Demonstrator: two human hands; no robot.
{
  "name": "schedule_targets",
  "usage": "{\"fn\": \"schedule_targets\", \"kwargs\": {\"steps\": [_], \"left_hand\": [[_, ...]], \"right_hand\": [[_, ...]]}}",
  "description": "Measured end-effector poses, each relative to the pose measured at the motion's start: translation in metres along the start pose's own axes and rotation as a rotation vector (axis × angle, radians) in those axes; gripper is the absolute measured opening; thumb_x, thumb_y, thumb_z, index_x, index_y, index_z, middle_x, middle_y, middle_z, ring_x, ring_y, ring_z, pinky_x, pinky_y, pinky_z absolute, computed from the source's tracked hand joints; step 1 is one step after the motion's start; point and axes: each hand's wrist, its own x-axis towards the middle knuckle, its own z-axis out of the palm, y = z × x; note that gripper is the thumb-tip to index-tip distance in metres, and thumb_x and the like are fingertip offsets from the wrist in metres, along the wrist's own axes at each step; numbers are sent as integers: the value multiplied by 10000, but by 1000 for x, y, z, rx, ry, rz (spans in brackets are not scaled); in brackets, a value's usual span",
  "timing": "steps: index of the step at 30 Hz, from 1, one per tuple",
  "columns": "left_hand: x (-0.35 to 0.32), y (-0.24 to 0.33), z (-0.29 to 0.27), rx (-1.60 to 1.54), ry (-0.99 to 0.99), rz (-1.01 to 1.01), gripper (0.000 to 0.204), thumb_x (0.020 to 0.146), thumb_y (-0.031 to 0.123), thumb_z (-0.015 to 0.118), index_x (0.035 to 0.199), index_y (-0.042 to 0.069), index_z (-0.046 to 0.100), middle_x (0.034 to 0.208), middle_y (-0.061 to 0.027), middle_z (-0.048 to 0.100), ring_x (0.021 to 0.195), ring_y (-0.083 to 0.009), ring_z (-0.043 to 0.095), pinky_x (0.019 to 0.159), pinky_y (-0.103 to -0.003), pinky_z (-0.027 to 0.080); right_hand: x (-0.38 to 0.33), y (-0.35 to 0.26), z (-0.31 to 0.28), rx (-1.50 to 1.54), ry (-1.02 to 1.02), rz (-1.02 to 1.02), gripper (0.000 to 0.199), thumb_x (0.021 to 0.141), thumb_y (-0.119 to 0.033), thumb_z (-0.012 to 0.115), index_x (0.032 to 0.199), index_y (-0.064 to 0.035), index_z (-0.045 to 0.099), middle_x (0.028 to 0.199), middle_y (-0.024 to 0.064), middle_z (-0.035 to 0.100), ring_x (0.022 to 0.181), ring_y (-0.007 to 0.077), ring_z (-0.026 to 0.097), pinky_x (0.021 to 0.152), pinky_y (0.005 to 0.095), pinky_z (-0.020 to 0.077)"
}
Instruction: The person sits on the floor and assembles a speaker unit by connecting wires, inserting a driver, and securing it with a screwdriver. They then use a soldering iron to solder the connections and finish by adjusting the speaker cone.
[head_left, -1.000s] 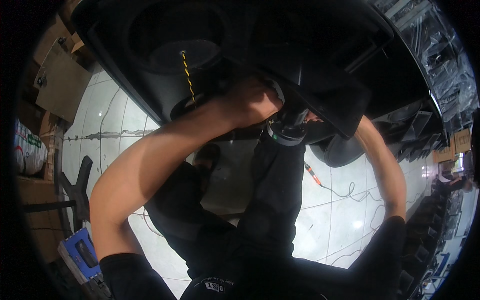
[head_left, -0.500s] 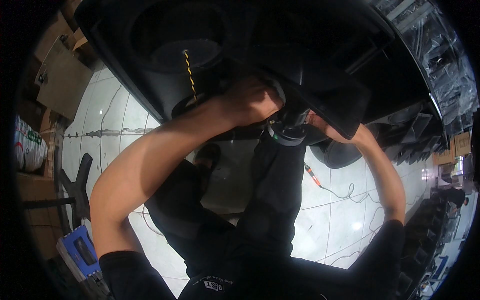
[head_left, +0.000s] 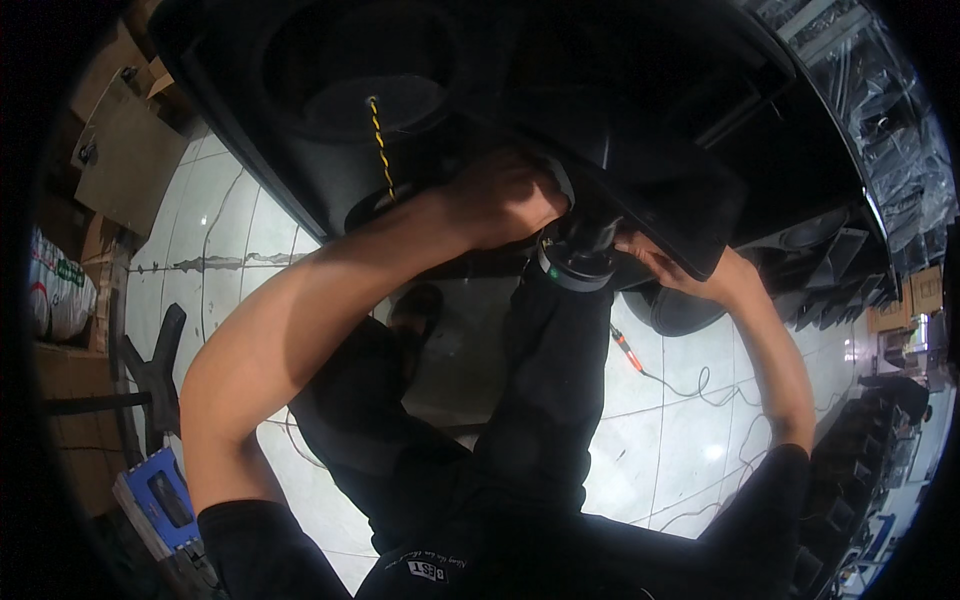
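Left hand (head_left: 500, 200) lies curled, knuckles up, against the lower edge of the big black speaker cabinet (head_left: 640, 110), just above a round metal-rimmed driver part (head_left: 578, 262). Its fingers fold over something there, but whether they grip it or only press on it I cannot tell. Right hand (head_left: 668, 262) comes in from the other side with its fingers bent under the cabinet's dark panel, touching the same round part; its hold is hidden too. Both hands meet at this part, which sits at the cabinet's lower edge above the person's dark-trousered knee. I judge the step in hand to be seating or fastening that part into the cabinet. A next move would call for one hand to steady it while the other works. An orange-handled tool (head_left: 626, 350) with a trailing cord lies on the white tiled floor (head_left: 690, 420), near the right forearm. A yellow-and-black twisted cable (head_left: 380, 140) hangs down the cabinet's round recess.
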Motion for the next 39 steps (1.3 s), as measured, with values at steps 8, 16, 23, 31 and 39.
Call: {"fn": "schedule_targets", "kwargs": {"steps": [8,16,23,31,39], "left_hand": [[1,-1,1,-7,25,7,153,824,179,596,734,77,665,767,-98,677,753,-282,669,713,-406,534],[2,-2,2,-61,-24,13,124,889,141,580,846,32,620,827,-150,648,773,-310,658,697,-431,527],[4,0,-5,-59,-120,-19,126,895,146,570,870,40,634,865,-157,651,811,-326,657,737,-436,523],[0,-4,8,0,137,75,99,763,152,634,706,77,659,729,-109,668,714,-290,665,684,-421,533],[1,-4,10,-20,99,27,97,755,142,627,701,69,661,733,-108,673,717,-295,665,690,-420,531]], "right_hand": [[-8,8,11,-295,178,-349,214,739,33,726,942,-34,731,948,123,695,912,283,676,871,371,543],[-12,-12,-1,-112,232,-144,197,825,31,694,1009,-35,714,966,130,700,872,255,679,760,327,567],[2,-35,9,336,284,534,102,949,-118,637,981,-30,678,932,114,702,855,210,684,758,311,575],[5,-51,0,423,317,418,72,927,-88,664,951,-23,684,902,111,703,850,214,695,756,323,581],[-5,-21,22,85,163,229,95,953,-96,624,965,-25,687,961,134,718,875,243,694,764,325,579]]}}
